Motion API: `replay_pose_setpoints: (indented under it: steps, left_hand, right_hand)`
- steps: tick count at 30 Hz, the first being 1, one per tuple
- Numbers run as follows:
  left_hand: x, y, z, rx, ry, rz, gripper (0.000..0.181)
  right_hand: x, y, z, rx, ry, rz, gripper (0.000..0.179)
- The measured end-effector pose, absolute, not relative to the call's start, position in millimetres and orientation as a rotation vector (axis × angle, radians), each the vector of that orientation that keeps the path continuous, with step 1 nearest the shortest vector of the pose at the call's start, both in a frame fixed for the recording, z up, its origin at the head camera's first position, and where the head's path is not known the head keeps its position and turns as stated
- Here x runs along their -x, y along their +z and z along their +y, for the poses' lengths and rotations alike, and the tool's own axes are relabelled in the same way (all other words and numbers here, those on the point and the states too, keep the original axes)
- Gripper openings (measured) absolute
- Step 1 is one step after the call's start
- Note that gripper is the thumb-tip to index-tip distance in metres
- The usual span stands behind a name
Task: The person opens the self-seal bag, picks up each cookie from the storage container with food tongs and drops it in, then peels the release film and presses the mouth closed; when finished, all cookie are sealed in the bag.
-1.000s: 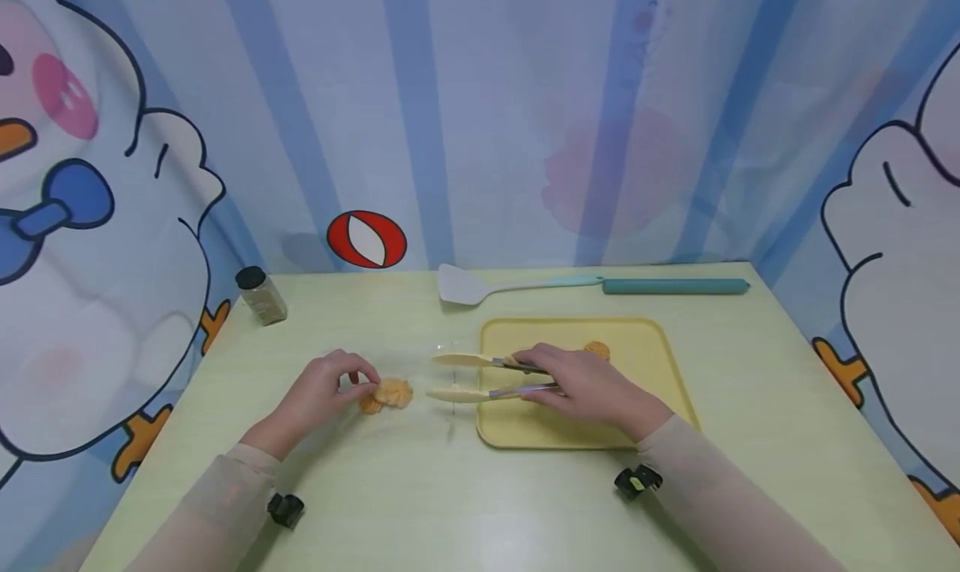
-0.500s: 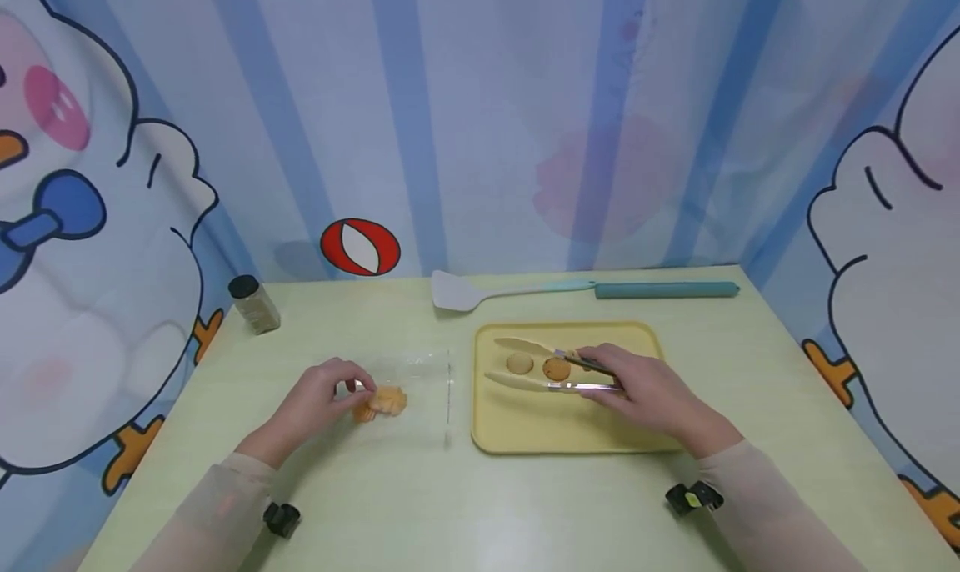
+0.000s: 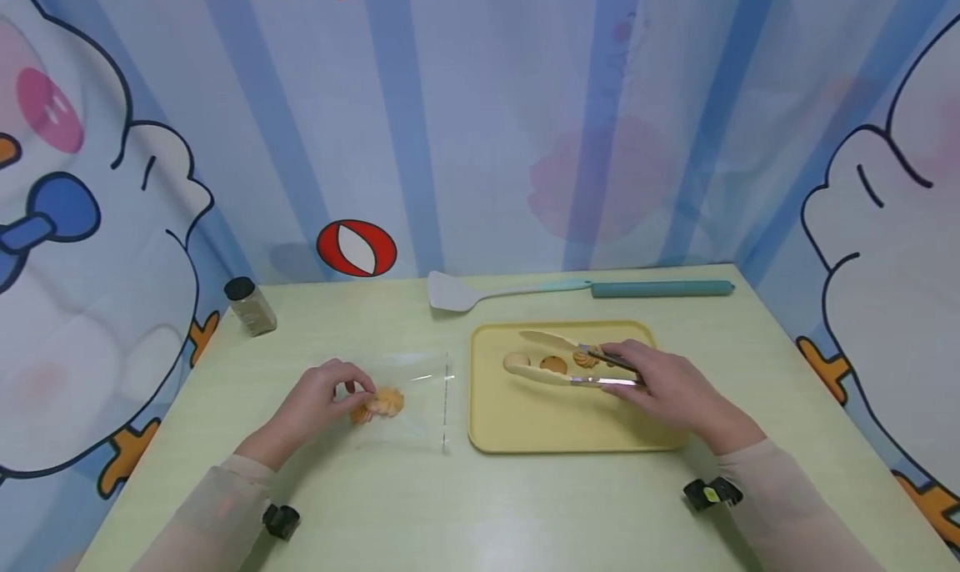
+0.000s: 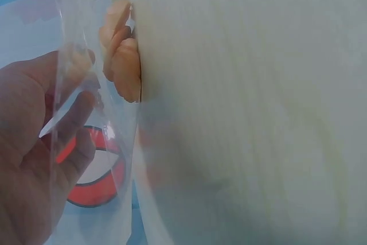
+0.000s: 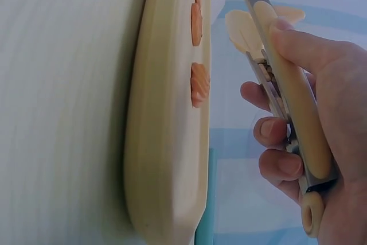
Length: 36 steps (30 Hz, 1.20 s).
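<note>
My left hand [image 3: 318,401] pinches the near end of a clear plastic bag [image 3: 423,418] lying on the table. Inside it are several golden cookies [image 3: 387,402], close beside the fingertips; the left wrist view shows these cookies [image 4: 123,55] through the film. In my right hand [image 3: 671,397] are cream-tipped metal tongs [image 3: 543,375], gripped with their arms spread and nothing between the tips. They hang over a yellow tray [image 3: 525,430]. On its far half sit a pale round cookie [image 3: 516,361], a browner round cookie [image 3: 553,363] and a swirled cookie [image 3: 584,358], partly overlapped by the tongs.
Behind the tray lie a white spatula [image 3: 452,293] with a light teal handle and a teal stick-like rod [image 3: 660,289]. A black-capped seasoning jar [image 3: 253,309] stands at the back left. A printed curtain [image 3: 465,138] borders the table.
The right hand has carried the spread tongs rightward from above the bag to over the tray, uncovering the row of cookies. The left hand stays at the bag. The head view has shifted slightly.
</note>
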<state>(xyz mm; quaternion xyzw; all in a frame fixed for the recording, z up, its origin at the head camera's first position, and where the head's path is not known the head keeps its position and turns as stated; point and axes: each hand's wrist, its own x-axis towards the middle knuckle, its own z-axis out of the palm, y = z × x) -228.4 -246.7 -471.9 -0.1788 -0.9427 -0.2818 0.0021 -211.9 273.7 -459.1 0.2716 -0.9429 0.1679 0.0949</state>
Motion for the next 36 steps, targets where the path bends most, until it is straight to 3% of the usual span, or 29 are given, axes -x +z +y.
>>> replay_pose_setpoints:
  steps: [36]
  left_hand:
    - [227, -471, -244, 0.542, -0.908, -2.981, 0.014]
  right_hand:
    - [228, -461, 261, -0.908, 0.396, -2.828, 0.050]
